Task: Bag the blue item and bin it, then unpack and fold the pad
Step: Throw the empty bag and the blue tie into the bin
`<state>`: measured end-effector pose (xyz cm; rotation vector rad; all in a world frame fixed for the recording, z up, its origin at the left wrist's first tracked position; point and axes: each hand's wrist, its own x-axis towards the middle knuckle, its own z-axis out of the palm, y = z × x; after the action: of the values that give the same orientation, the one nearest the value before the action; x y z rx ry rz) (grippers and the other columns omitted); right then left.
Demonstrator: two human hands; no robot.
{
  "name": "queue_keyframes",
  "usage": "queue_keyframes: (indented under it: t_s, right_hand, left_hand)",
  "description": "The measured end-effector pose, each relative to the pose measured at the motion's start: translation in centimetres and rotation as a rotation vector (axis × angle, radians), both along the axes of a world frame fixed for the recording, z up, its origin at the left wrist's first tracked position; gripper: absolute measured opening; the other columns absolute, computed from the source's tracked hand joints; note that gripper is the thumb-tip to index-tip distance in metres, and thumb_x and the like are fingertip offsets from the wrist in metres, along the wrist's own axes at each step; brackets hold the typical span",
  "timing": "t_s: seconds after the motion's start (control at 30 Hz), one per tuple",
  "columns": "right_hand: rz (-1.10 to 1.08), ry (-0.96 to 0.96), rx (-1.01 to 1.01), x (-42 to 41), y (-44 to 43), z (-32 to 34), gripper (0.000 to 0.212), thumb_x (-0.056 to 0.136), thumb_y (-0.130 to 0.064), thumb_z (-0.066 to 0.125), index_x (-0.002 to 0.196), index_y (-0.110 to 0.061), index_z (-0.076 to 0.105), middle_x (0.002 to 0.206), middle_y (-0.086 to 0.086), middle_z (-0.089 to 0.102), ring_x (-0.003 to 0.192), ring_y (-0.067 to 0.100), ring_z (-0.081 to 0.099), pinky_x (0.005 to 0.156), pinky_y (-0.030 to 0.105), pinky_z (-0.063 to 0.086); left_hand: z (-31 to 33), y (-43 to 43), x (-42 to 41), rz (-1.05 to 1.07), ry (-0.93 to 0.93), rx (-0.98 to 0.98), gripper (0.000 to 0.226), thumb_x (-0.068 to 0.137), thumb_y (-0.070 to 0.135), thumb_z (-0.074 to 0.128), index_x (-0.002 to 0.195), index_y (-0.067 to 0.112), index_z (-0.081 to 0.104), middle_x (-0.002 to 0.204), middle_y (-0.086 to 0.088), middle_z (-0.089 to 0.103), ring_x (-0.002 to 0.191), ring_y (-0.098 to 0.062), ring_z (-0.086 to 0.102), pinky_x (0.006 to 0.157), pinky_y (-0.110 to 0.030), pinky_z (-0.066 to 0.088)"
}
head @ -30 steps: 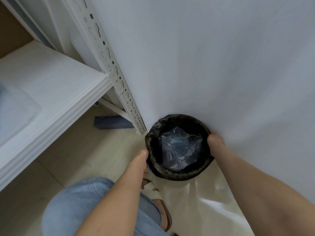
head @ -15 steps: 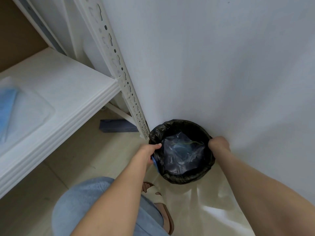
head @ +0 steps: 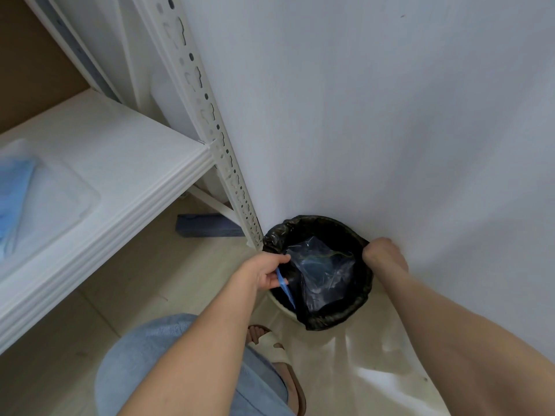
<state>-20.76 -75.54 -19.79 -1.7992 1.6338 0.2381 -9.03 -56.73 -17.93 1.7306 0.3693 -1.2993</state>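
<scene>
**Bin at the wall, both grips on its rim**

Left grip [head: 264, 271]: fingers curled round a thin blue strip [head: 285, 291] at the near-left rim of the bin [head: 282, 306]. The strip runs down along the inside edge. I cannot tell what it belongs to.

Right grip [head: 384, 255]: closed on the black liner [head: 330, 318] at the bin's right rim, bunching its edge.

The clear bag [head: 321, 265] with the blue item lies inside the bin, down in the liner and below the rim.

Edges: the bin stands on the floor [head: 135, 280] against the white wall [head: 390, 115] on its far and right sides. The foot of the perforated rack upright [head: 210, 115] is just beside its far-left rim. My sandalled foot [head: 270, 340] is near the bin's near edge.

Room: bare floor opens to the left of the bin, running under the white shelf [head: 135, 190]. A blue-grey block [head: 207, 225] lies on the floor under the shelf.

The blue pad [head: 15, 199] lies in its clear pack [head: 60, 199] on the shelf, at the far left, cut off by the frame edge and well apart from the bin.
</scene>
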Motion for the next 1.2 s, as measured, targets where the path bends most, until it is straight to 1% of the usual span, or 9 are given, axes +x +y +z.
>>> queue_keyframes:
  t_s: [0.1,0.23,0.37,0.57,0.7,0.77,0.93,1.03,1.2]
  right_hand:
    - [0.069,-0.077,0.033,-0.1,0.2,0.1,0.035,0.093,-0.03,0.05,0.114,-0.004,0.06,0.117,0.014,0.061,0.105,0.031,0.06,0.08,0.03,0.044]
    - [0.066,-0.095,0.075,0.2,0.1,0.5,0.014,0.081,-0.022,0.058,0.079,-0.007,0.057,0.078,0.006,0.057,0.066,0.023,0.054,0.064,0.025,0.043]
    - [0.093,-0.099,0.066,0.6,0.3,0.7,0.015,0.083,-0.016,0.053,0.069,-0.01,0.049,0.073,0.005,0.051,0.069,0.024,0.053,0.063,0.024,0.041]
    - [-0.041,-0.257,0.121,1.0,0.2,0.3,0.014,0.08,-0.01,0.054,0.067,-0.006,0.051,0.074,0.011,0.057,0.069,0.027,0.058,0.058,0.026,0.046]
    - [-0.288,-0.472,0.247,2.0,-0.7,-1.4,0.01,0.074,-0.008,0.064,0.071,-0.001,0.057,0.095,0.019,0.068,0.087,0.031,0.067,0.082,0.042,0.056]
    - [-0.359,-0.531,0.236,1.9,-0.7,-0.4,0.018,0.07,-0.017,0.067,0.079,-0.001,0.064,0.09,0.014,0.069,0.083,0.028,0.067,0.083,0.04,0.057]
    - [-0.263,-0.522,0.129,2.6,-0.4,1.6,0.027,0.075,-0.028,0.066,0.087,-0.004,0.071,0.09,0.012,0.069,0.081,0.026,0.065,0.073,0.031,0.051]
    - [-0.246,-0.463,0.124,3.0,-0.9,1.0,0.048,0.074,-0.041,0.073,0.102,-0.002,0.07,0.105,0.014,0.069,0.094,0.028,0.067,0.084,0.033,0.054]
    - [-0.183,-0.381,0.145,4.3,-1.7,0.3,0.032,0.078,-0.028,0.073,0.097,-0.003,0.068,0.1,0.014,0.068,0.094,0.028,0.067,0.085,0.036,0.055]
  left_hand:
    - [-0.1,0.0,-0.1,-0.038,0.034,0.011,0.008,0.096,0.014,0.054,0.092,0.007,0.056,0.086,-0.007,0.064,0.071,-0.016,0.063,0.048,-0.027,0.057]
    - [0.2,-0.2,-0.1,-0.08,0.096,0.0,0.018,0.096,0.018,0.054,0.109,0.005,0.056,0.098,-0.01,0.063,0.08,-0.021,0.063,0.054,-0.032,0.06]
    - [0.7,-0.6,-0.5,-0.159,0.151,-0.015,0.019,0.096,0.018,0.055,0.108,0.004,0.056,0.097,-0.012,0.064,0.084,-0.024,0.063,0.08,-0.037,0.055]
    - [1.5,-0.4,-0.1,-0.008,0.113,-0.031,0.021,0.099,0.008,0.047,0.08,0.002,0.053,0.057,-0.009,0.066,0.042,-0.014,0.066,0.038,-0.019,0.052]
    - [2.2,0.1,0.7,0.077,0.083,-0.025,0.027,0.1,0.011,0.042,0.075,0.004,0.05,0.038,-0.003,0.058,0.032,-0.009,0.06,0.032,-0.016,0.046]
    - [2.6,0.7,1.4,0.053,0.024,0.027,0.024,0.096,0.011,0.047,0.072,0.008,0.048,0.036,0.001,0.053,0.033,-0.008,0.059,0.036,-0.017,0.049]
    - [2.6,1.8,3.2,-0.017,-0.213,0.188,0.026,0.087,0.037,0.062,0.092,0.013,0.056,0.082,-0.003,0.058,0.07,-0.014,0.055,0.063,-0.027,0.05]
    - [0.7,1.6,4.2,0.041,-0.243,0.194,0.042,0.086,0.045,0.062,0.108,0.013,0.048,0.111,-0.008,0.059,0.098,-0.022,0.061,0.073,-0.033,0.054]
    - [-2.6,0.4,5.0,0.178,-0.079,0.071,0.04,0.091,0.034,0.061,0.114,0.002,0.062,0.108,-0.015,0.069,0.096,-0.029,0.068,0.069,-0.036,0.056]
